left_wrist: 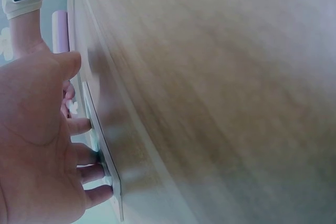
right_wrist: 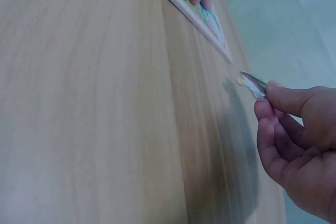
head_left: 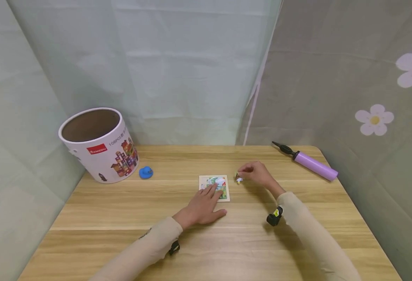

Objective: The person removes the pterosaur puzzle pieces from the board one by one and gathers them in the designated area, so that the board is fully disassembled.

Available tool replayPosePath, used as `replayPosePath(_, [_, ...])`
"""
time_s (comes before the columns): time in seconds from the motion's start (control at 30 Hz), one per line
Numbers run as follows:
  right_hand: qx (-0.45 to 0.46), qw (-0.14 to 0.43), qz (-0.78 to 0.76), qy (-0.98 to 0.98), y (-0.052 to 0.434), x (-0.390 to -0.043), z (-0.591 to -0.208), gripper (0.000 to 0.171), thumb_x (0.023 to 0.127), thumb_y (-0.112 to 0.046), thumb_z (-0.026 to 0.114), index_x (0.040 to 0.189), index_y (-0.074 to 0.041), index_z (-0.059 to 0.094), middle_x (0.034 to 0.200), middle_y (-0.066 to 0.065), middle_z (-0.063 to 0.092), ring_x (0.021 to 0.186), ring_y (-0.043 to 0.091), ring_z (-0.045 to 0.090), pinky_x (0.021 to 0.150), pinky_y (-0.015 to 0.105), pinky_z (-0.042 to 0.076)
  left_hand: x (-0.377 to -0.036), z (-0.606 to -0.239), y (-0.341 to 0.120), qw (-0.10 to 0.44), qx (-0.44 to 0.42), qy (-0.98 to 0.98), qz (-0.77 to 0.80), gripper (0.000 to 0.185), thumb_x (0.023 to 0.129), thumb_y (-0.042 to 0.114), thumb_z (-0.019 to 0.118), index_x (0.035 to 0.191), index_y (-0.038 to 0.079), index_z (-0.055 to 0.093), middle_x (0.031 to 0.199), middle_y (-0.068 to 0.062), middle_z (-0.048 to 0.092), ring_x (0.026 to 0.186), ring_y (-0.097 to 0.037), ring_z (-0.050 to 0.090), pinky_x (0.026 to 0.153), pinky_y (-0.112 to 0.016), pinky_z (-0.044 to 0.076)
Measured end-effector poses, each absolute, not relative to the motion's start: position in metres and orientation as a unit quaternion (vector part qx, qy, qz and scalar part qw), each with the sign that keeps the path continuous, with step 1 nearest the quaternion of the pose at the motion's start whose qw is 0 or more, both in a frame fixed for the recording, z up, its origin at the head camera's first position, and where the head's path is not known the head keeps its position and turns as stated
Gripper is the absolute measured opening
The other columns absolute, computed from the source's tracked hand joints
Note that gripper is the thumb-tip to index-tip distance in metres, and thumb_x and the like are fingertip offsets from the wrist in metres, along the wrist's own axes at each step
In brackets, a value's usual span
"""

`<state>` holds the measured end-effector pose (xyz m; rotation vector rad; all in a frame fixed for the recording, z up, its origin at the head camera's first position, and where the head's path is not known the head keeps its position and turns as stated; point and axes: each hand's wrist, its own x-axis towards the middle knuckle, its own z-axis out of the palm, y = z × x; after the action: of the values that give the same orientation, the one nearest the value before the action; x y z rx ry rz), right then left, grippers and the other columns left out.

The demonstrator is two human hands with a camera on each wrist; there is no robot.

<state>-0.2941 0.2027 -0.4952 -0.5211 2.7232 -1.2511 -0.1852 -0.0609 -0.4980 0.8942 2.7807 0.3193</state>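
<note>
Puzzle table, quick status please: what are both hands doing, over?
Left hand flat, fingers pressing the puzzle board. Right hand pinches a puzzle piece, just right of the board, lifted off the table. Nothing between piece and board.

1. Table (head_left: 121, 203): light wood-grain top, smooth, low sheen.
2. Puzzle board (head_left: 214, 187): flat card w/ printed colour face, white border.
3. Puzzle piece (head_left: 239, 179): thin printed card.
4. Round tub (head_left: 100, 144): white printed cardboard, brown matt inside.
5. Hand pump (head_left: 311, 164): smooth lilac plastic, black nozzle.
6. Toy duck (head_left: 145, 172): blue, glossy plastic.
7. Backdrop (head_left: 192, 78): matt cloth.
</note>
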Motion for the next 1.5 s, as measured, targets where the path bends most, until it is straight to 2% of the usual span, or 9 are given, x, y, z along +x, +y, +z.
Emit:
replayPosePath(0.13, [-0.157, 0.064, -0.412, 0.895, 0.204, -0.296, -0.498, 0.013, 0.095, -0.018, 0.074, 0.103, -0.01, 0.08, 0.1, 0.004, 0.078, 0.095, 0.018, 0.071, 0.085, 0.035, 0.056, -0.185, -0.497, -0.061, 0.105, 0.305, 0.94, 0.109, 0.073, 0.104, 0.057, 0.045, 0.157, 0.007, 0.038, 0.166, -0.023, 0.023, 0.154, -0.037, 0.024, 0.121, -0.055, 0.026])
replayPosePath(0.33, [-0.174, 0.054, -0.391, 0.902, 0.206, -0.301, -0.503, 0.01, 0.095, -0.016, 0.074, 0.097, -0.01, 0.081, 0.094, 0.002, 0.079, 0.084, 0.014, 0.069, 0.077, 0.033, 0.056, -0.185, -0.499, -0.06, 0.102, 0.303, 0.941, 0.106, 0.074, 0.103, 0.057, 0.045, 0.157, 0.007, 0.037, 0.166, -0.023, 0.024, 0.154, -0.037, 0.025, 0.12, -0.057, 0.028])
replayPosePath(0.5, [-0.192, 0.04, -0.359, 0.913, 0.206, -0.307, -0.508, 0.009, 0.094, -0.016, 0.075, 0.094, -0.011, 0.082, 0.092, 0.0, 0.079, 0.083, 0.012, 0.069, 0.078, 0.034, 0.056, -0.186, -0.501, -0.061, 0.102, 0.303, 0.943, 0.09, 0.079, 0.104, 0.059, 0.042, 0.162, 0.007, 0.028, 0.168, -0.021, 0.021, 0.155, -0.036, 0.023, 0.122, -0.054, 0.026])
replayPosePath(0.67, [-0.188, 0.041, -0.353, 0.916, 0.205, -0.307, -0.504, 0.01, 0.095, -0.015, 0.073, 0.095, -0.009, 0.081, 0.093, 0.002, 0.079, 0.082, 0.015, 0.071, 0.073, 0.032, 0.056, -0.184, -0.498, -0.059, 0.101, 0.299, 0.944, 0.092, 0.08, 0.104, 0.059, 0.042, 0.161, 0.005, 0.028, 0.167, -0.021, 0.021, 0.154, -0.036, 0.023, 0.122, -0.054, 0.026])
replayPosePath(0.87, [-0.191, 0.026, -0.358, 0.913, 0.197, -0.308, -0.495, 0.013, 0.094, -0.015, 0.074, 0.101, -0.005, 0.08, 0.097, 0.007, 0.078, 0.078, 0.018, 0.072, 0.067, 0.031, 0.057, -0.184, -0.496, -0.054, 0.103, 0.289, 0.947, 0.094, 0.082, 0.103, 0.061, 0.04, 0.16, 0.003, 0.03, 0.169, -0.015, 0.021, 0.154, -0.039, 0.024, 0.121, -0.057, 0.027])
replayPosePath(1.13, [-0.228, 0.049, -0.35, 0.907, 0.176, -0.311, -0.491, 0.015, 0.097, -0.018, 0.073, 0.105, -0.008, 0.079, 0.101, 0.005, 0.078, 0.077, 0.013, 0.068, 0.072, 0.032, 0.057, -0.187, -0.498, -0.047, 0.086, 0.278, 0.954, 0.07, 0.083, 0.101, 0.064, 0.043, 0.157, 0.003, 0.037, 0.165, -0.014, 0.033, 0.15, -0.038, 0.032, 0.119, -0.057, 0.029])
replayPosePath(1.33, [-0.269, 0.065, -0.354, 0.893, 0.155, -0.314, -0.494, 0.015, 0.096, -0.018, 0.073, 0.106, -0.008, 0.08, 0.102, 0.004, 0.078, 0.077, 0.012, 0.07, 0.07, 0.029, 0.057, -0.187, -0.501, -0.044, 0.089, 0.278, 0.954, 0.068, 0.087, 0.101, 0.065, 0.042, 0.158, 0.0, 0.032, 0.165, -0.017, 0.03, 0.152, -0.035, 0.029, 0.122, -0.051, 0.027])
replayPosePath(1.5, [-0.307, 0.071, -0.345, 0.884, 0.138, -0.317, -0.495, 0.016, 0.095, -0.017, 0.075, 0.107, -0.009, 0.08, 0.105, 0.004, 0.078, 0.084, 0.011, 0.07, 0.076, 0.029, 0.058, -0.185, -0.501, -0.044, 0.095, 0.283, 0.952, 0.064, 0.089, 0.102, 0.065, 0.042, 0.161, 0.0, 0.025, 0.167, -0.018, 0.025, 0.155, -0.032, 0.023, 0.124, -0.05, 0.022])
